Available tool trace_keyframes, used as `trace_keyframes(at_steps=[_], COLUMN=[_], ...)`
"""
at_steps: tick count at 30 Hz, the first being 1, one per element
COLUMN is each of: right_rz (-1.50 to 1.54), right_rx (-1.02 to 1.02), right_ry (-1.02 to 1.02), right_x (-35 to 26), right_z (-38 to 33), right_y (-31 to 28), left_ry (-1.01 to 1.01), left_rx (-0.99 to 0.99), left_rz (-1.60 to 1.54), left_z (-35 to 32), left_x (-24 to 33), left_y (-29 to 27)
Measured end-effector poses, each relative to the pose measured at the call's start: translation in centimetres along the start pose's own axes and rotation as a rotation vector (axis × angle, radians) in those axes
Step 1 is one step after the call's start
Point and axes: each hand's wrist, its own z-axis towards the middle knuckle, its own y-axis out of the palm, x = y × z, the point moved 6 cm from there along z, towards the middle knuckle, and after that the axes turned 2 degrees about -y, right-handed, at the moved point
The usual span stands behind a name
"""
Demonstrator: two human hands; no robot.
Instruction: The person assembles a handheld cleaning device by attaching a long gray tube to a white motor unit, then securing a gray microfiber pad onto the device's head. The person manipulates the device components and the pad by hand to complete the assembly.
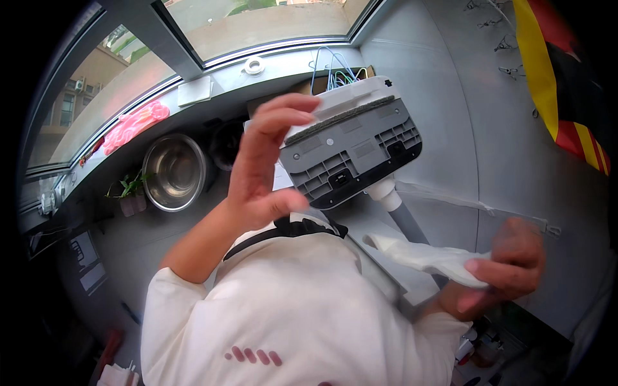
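Observation:
My left hand [267,164] is raised in front of my chest, its fingers curved and apart, with nothing in it. Just beyond it is a grey and white flat appliance head [351,151], with a ribbed grey plate, black strip and a fuzzy grey edge facing me. I cannot tell whether the hand touches it. Over on the right, my right hand [508,264], blurred by motion, pinches one end of a limp white cloth [431,256], sock-like in shape. The cloth's free end points toward the appliance head.
A grey pipe with a white collar [384,194] runs down beside the appliance head. A steel basin [175,172] and a potted plant [132,186] are at left. Along the windowsill lie a pink cloth [135,125], a tape roll [254,65] and hangers [335,71].

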Motion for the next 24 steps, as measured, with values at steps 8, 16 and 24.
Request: trace_keyframes(at_steps=[8,16,24], right_rz=[0.405,0.774,0.505], right_rx=[0.369,0.191,-0.024], right_ry=[0.235,0.858,0.681], right_x=[6.8,8.8,7.5], right_z=[4.6,-4.1,-1.9], right_y=[5.0,11.0,10.5], left_ry=[-0.382,-0.400,-0.645], left_rx=[-0.161,0.397,-0.184], left_rz=[-0.205,-0.646,-0.072], left_z=[1.4,-4.4,0.1], left_x=[0.1,-3.9,-0.8], left_y=[7.0,3.3,1.7])
